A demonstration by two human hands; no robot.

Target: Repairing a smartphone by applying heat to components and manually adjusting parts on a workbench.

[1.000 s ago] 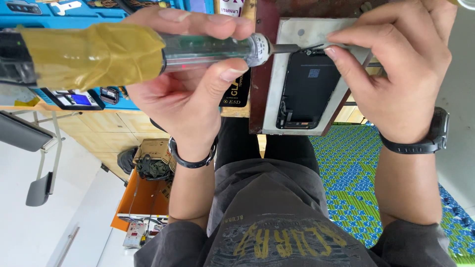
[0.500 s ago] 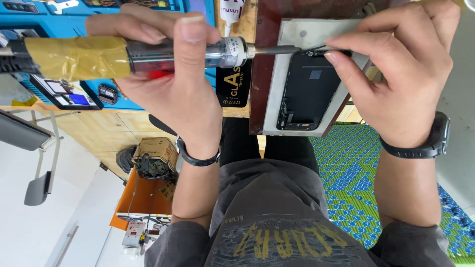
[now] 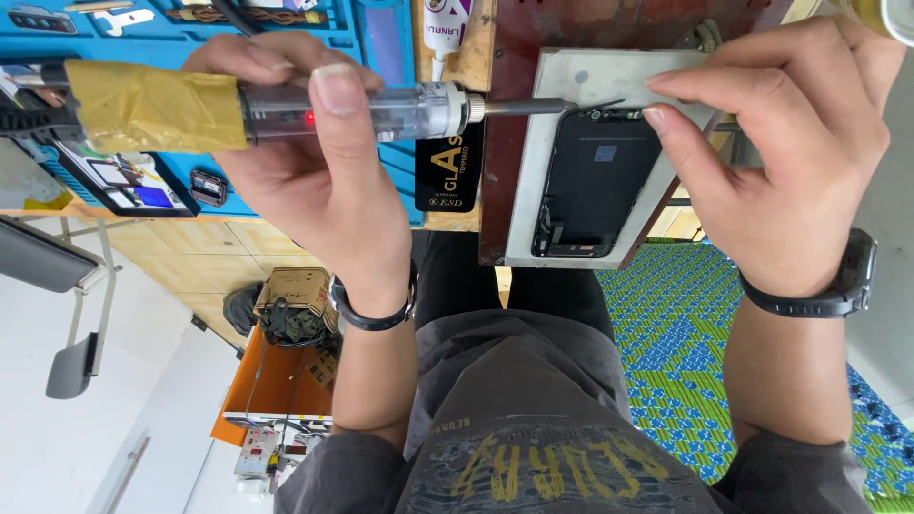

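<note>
While your left hand (image 3: 314, 181) grips the clear-barrelled electric screwdriver (image 3: 362, 111) | right hand (image 3: 781, 152) fingertips pinched at the black phone's (image 3: 595, 181) top edge | bit may slip, gouging it.

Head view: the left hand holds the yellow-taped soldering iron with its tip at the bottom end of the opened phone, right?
Not the bottom end. In the head view the left hand holds the yellow-taped soldering iron, but its tip meets the phone at the top end, by the right hand.

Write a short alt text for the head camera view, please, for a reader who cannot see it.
The left hand holds a soldering iron with its tip at the top edge of an opened phone on a grey plate, while the right hand steadies it. A blue mat lies behind.
</note>
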